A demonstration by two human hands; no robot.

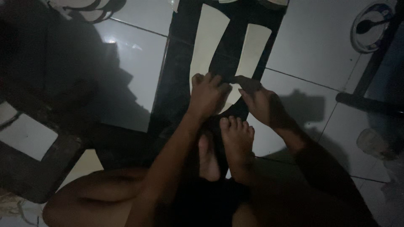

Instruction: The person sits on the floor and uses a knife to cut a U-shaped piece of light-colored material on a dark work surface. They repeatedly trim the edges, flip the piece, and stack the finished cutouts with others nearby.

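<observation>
A dark sheet of material (181,75) lies flat on the white tiled floor, with two pale curved pattern pieces on it, a long one (208,40) at left and a shorter one (253,48) at right. My left hand (208,94) presses down at the lower end of the long piece, fingers curled on the dark sheet. My right hand (259,101) pinches the dark material just beside it, below the shorter piece. My two bare feet (229,143) rest on the near edge of the sheet. The light is dim.
A round metal plate with a spoon (372,25) sits on the floor at top right beside a dark leg or bar (370,71). A clear cup-like object (372,143) lies at right. Dark bulky shapes (46,84) fill the left side.
</observation>
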